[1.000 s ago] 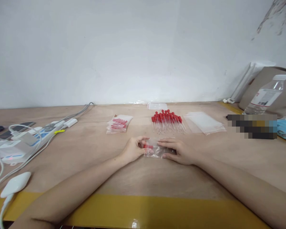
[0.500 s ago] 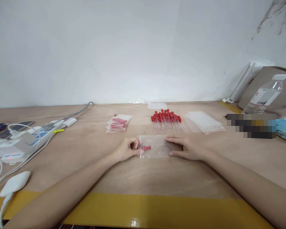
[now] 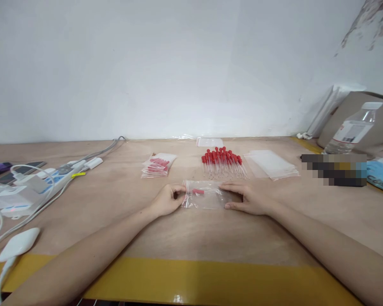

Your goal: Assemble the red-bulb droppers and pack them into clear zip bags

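A clear zip bag (image 3: 207,202) lies flat on the table between my two hands. Inside it is a dropper with a red rubber bulb (image 3: 198,191); its clear stem is hard to make out. My left hand (image 3: 168,199) pinches the bag's left end, by the red-lined zip. At the opposite end my right hand (image 3: 250,199) rests with fingers stretched out and thumb apart, touching the bag. Just beyond the hands sits a pile of red-topped droppers (image 3: 223,161). Left of the pile are stacked bags with red bulbs inside (image 3: 158,165), and to its right a stack of flat zip bags (image 3: 272,163).
On the left a power strip (image 3: 59,178) with plugs and cables runs along the table, near a white charger (image 3: 19,244). A water bottle (image 3: 354,129), a grey bag (image 3: 330,110) and a blue packet (image 3: 381,174) stand or lie at the right.
The dropper's red bulb has shifted slightly up and right within the bag. My left fingers have changed their hold on the zip end; the right hand has barely moved.
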The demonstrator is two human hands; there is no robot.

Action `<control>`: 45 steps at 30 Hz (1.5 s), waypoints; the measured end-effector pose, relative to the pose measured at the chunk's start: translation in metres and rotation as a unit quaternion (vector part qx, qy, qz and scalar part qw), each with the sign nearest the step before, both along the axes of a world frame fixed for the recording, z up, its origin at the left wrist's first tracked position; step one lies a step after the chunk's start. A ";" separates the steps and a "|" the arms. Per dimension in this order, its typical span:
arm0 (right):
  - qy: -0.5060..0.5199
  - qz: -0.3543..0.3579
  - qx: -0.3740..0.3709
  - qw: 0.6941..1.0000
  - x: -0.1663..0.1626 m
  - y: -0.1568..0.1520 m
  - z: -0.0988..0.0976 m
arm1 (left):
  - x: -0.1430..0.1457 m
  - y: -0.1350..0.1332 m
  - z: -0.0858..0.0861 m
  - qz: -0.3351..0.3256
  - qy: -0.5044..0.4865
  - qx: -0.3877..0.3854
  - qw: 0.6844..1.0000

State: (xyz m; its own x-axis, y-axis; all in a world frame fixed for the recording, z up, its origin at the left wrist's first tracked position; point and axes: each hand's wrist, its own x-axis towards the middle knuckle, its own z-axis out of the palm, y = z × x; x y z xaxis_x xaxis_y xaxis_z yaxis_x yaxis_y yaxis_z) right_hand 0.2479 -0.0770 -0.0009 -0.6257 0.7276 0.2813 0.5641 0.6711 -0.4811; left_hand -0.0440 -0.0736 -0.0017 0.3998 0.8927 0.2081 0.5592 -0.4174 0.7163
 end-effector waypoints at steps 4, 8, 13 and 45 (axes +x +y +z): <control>0.000 -0.001 -0.004 1.000 0.001 0.001 -0.001 | 0.004 0.018 0.011 0.098 -0.042 0.045 0.993; 0.000 -0.001 -0.003 1.000 0.001 0.001 -0.001 | 0.029 0.061 0.031 0.106 -0.035 0.070 0.991; 0.006 0.005 -0.007 1.000 0.000 0.002 0.000 | 0.074 0.127 0.033 0.110 -0.100 -0.004 0.989; -0.007 -0.001 -0.007 1.000 0.001 0.003 -0.002 | -0.040 0.024 0.019 0.192 -0.442 -0.069 0.873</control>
